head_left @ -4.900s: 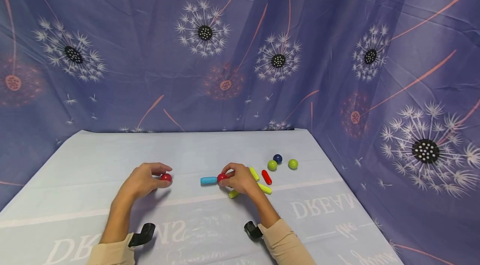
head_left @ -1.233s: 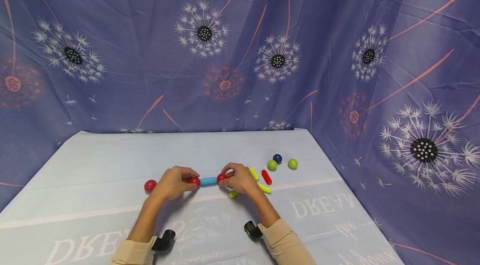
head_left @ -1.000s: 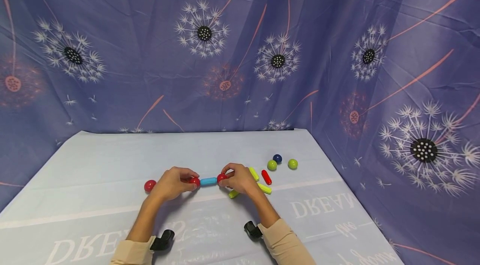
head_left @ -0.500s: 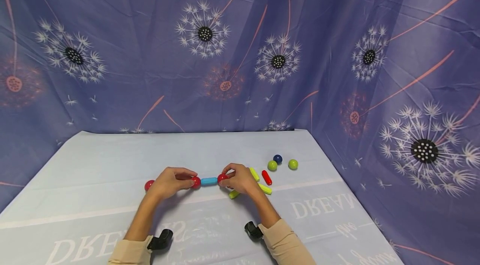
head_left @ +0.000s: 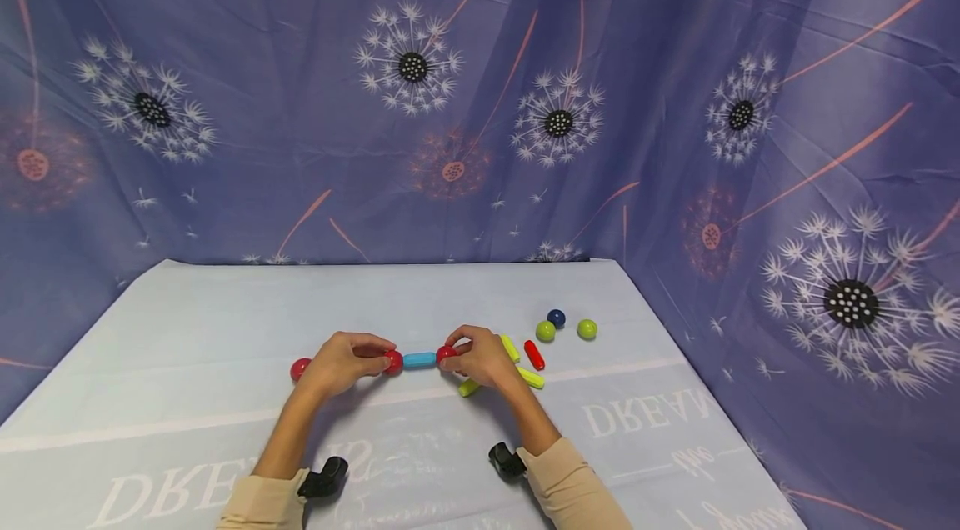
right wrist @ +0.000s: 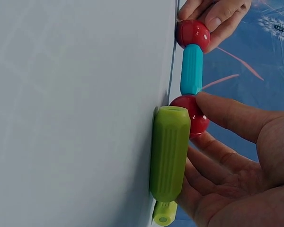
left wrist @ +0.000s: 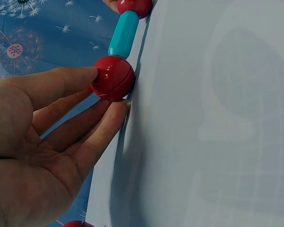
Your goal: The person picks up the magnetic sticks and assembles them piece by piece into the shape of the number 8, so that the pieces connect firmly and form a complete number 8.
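A light-blue ribbed rod (head_left: 419, 360) joins two glossy red balls in a row. My left hand (head_left: 339, 363) pinches the left red ball (left wrist: 114, 78) between thumb and fingers. On the other end, the right red ball (right wrist: 195, 113) is pinched by my right hand (head_left: 480, 357). The rod's ends meet both balls in the wrist views. A third red ball (head_left: 301, 368) lies left of my left hand, partly hidden behind it. Close by my right hand lie yellow-green rods (right wrist: 170, 151), one partly covered by that hand in the head view.
Right of the right hand lies a red rod (head_left: 534, 355). Farther back sit a dark blue ball (head_left: 556, 318) and two green balls, one (head_left: 545, 331) beside it and one (head_left: 587, 329) farther right. A pale printed cloth (head_left: 225, 305) covers the table; a patterned curtain (head_left: 300, 97) hangs behind.
Since the oldest frame, my left hand has moved right with a red ball, bringing it to the blue rod's left end. My right hand has stayed put. Over the last second little has changed.
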`<action>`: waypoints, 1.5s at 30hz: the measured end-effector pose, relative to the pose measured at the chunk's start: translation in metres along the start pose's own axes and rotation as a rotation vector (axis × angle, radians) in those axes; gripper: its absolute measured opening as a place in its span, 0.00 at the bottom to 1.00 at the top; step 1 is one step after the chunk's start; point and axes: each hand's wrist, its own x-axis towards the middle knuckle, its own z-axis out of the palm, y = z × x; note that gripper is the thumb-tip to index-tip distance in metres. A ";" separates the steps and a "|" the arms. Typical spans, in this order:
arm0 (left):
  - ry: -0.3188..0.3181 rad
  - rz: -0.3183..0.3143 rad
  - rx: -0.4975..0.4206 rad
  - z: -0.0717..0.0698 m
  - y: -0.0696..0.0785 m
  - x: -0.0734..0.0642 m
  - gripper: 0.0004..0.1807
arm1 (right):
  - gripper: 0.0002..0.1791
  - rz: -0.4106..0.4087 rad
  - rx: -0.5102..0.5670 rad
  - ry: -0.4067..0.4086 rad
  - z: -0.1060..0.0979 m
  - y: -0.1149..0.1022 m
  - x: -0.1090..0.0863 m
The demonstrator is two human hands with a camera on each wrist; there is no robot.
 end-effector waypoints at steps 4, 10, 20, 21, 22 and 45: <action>0.012 -0.005 0.004 0.001 0.000 0.000 0.15 | 0.15 -0.002 -0.009 0.007 0.001 0.000 0.001; 0.025 -0.002 0.000 0.001 0.000 0.000 0.14 | 0.14 -0.011 -0.029 0.018 0.000 0.000 0.001; 0.025 0.006 0.025 0.002 0.000 0.002 0.13 | 0.15 -0.013 -0.032 0.028 -0.001 0.003 0.001; 0.026 0.006 0.027 0.002 0.000 0.002 0.13 | 0.15 -0.013 -0.032 0.029 -0.001 0.003 0.001; 0.027 0.005 0.028 0.002 0.000 0.002 0.13 | 0.15 -0.015 -0.032 0.030 -0.001 0.003 0.001; 0.028 0.000 0.032 0.000 0.003 -0.002 0.13 | 0.16 -0.021 -0.027 0.016 -0.002 -0.001 -0.001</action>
